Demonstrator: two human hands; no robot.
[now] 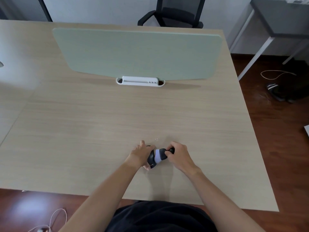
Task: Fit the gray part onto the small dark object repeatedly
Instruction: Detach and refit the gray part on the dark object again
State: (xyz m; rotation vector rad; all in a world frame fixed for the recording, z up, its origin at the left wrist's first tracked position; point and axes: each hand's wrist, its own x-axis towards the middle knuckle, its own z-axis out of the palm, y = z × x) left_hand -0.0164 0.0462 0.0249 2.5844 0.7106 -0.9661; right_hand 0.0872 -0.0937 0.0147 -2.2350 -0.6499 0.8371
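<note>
A small dark object with white lettering lies between my hands, just above the wooden table near its front edge. A light gray part wraps around its middle like a band. My left hand cups the object's left end, thumb under it and fingers behind. My right hand is closed on the dark right end, fingertips pressing at the gray part's edge. Most of the object's right end is hidden by those fingers.
A pale green divider panel stands across the table's far half in a white holder. A black office chair sits behind it. A gray side table, a slipper and cables lie at the right.
</note>
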